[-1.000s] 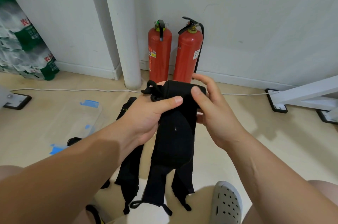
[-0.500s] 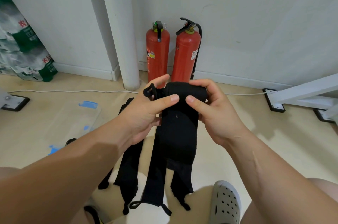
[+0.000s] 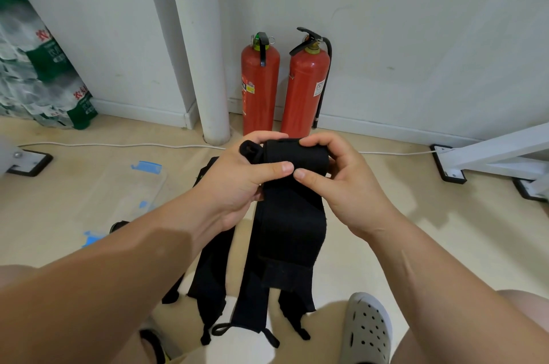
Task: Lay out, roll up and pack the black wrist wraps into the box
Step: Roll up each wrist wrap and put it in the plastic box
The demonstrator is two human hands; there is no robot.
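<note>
Beige floor [image 3: 416, 215], two red extinguishers [image 3: 260, 84] at wall; left hand [image 3: 237, 182] and right hand [image 3: 344, 185] fingers clamp rolled black wrap [image 3: 292, 155], tail hanging.

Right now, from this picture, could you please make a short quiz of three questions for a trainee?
1. True or false: the left hand and the right hand both grip one wrap.
2. How many red extinguishers are in view?
3. The clear box lies: A) left of the hands, B) right of the hands, C) in the hands.
Key: 1 true; 2 two; 3 A.
</note>
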